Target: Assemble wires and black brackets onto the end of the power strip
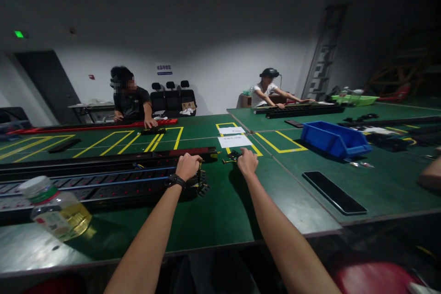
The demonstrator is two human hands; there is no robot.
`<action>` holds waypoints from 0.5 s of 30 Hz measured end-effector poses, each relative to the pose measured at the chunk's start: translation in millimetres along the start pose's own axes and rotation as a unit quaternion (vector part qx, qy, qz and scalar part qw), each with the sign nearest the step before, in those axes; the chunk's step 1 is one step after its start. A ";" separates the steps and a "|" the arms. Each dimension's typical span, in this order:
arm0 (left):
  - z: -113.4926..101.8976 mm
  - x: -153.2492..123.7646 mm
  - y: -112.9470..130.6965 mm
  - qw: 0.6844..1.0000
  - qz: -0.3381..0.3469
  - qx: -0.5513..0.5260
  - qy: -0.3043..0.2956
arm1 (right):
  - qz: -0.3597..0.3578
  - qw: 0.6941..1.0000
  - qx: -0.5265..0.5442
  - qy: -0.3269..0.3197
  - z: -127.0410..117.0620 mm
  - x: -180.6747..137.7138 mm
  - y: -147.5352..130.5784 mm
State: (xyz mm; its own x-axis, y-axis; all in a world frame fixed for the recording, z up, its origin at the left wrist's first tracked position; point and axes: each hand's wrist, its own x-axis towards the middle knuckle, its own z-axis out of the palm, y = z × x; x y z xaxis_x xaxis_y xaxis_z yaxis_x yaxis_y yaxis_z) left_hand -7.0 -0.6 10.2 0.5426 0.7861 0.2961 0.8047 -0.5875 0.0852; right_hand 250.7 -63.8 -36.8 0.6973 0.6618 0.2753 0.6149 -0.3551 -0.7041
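Resting at 12 o'clock: left hand point(188, 166), fisted on the 3 o'clock end of long black rail point(103, 179); right hand point(247, 161), fingers curled at small black part point(235, 154) (grip unclear). Oil bottle point(55, 209), 10 o'clock.

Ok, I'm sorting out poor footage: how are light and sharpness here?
Head view: dim, corners fading to black, brightest on the back wall; wide lens bends the table edge; left hand and right hand fairly sharp, the bottle near the left edge softer.
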 end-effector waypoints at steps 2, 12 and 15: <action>0.6 0.2 -0.1 1.000 0.003 0.007 -0.002 | -0.054 0.996 -0.069 -0.029 5.6 -5.2 -1.0; -0.3 0.0 2.5 0.999 -0.010 0.040 -0.014 | -0.103 0.985 -0.121 -0.062 8.1 -13.0 -5.5; 1.8 0.4 2.2 0.999 -0.013 0.043 -0.006 | -0.082 0.992 -0.094 -0.032 5.2 -10.6 -8.2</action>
State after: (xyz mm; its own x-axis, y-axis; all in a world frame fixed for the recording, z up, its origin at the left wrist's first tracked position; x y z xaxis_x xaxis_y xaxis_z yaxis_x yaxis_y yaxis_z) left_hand -4.6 -1.2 8.8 0.5233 0.8035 0.2838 0.8362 -0.5483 0.0103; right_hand 236.3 -64.4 -37.3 0.5609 0.7593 0.3299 0.7802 -0.3514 -0.5176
